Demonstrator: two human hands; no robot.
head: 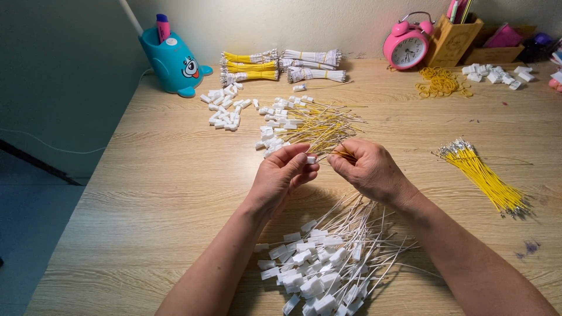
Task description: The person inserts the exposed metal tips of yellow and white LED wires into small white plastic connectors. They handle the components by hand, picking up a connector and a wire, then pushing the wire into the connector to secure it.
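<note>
Left hand (280,175) is pinched shut on a tiny white plug (311,159), held up off the desk (146,193), and the right hand (366,168) is closed on a yellow wire (344,154) pointed straight at it, looks like so the two line up. Finished white wires (328,263) sit just under the wrists, loose yellow wires (486,181) off to the right, nothing in between blocking

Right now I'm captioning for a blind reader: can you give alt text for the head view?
Two bare hands meet over a wooden desk: the left hand pinches a small white connector while the right hand holds a yellow wire at it. Piles of white-wired connectors and loose yellow wires lie around.
</note>
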